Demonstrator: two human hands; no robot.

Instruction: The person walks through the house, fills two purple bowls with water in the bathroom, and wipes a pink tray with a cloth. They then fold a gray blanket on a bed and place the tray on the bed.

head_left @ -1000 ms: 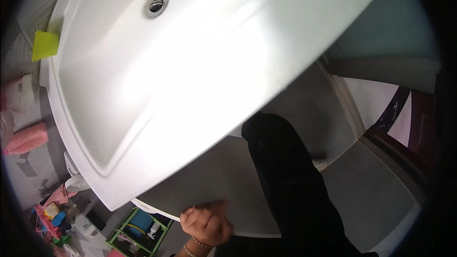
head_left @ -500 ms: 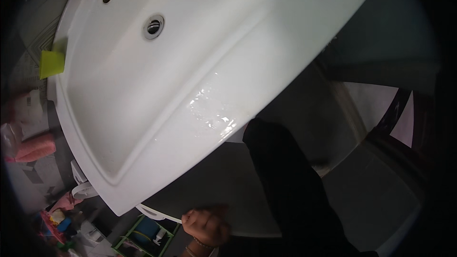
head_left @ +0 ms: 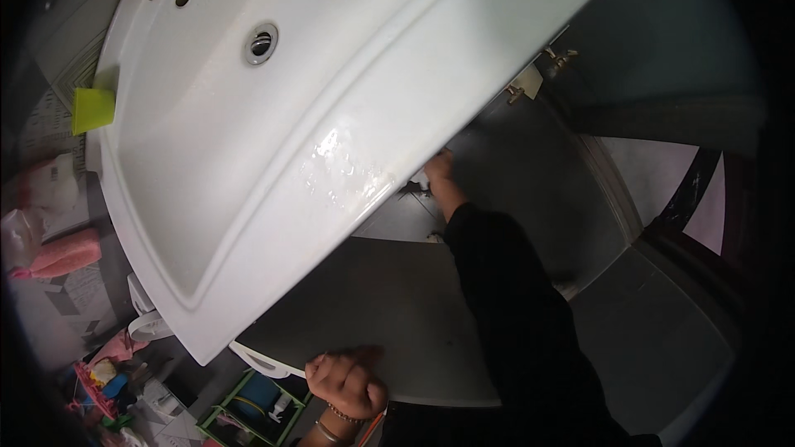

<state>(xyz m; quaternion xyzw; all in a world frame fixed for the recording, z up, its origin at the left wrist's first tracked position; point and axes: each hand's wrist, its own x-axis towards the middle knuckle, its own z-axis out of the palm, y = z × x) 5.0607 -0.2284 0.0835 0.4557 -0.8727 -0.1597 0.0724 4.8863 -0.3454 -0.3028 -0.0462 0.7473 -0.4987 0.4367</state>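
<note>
A white washbasin (head_left: 331,199) spans the upper left, with a wet patch on its broad front rim. My right arm, in a dark sleeve, reaches in beneath that rim. My right hand (head_left: 440,170) shows partly there, beside something small and whitish; its fingertips are hidden under the basin edge. Lower down, my left hand (head_left: 348,386) is curled at the edge of a dark, glossy cabinet door (head_left: 389,306), wearing bracelets at the wrist. The door stands open below the basin.
Brass-coloured valves (head_left: 559,58) show under the basin's right part. A yellow-green cup (head_left: 93,110) stands on the basin's left edge, near a pink rolled cloth (head_left: 66,253). At lower left sits a green-framed basket (head_left: 257,406) with bottles, beside colourful small items.
My right hand has come into view below the rim, where only the sleeve showed. The view has shifted slightly, revealing the valves. My left hand stays at the door edge.
</note>
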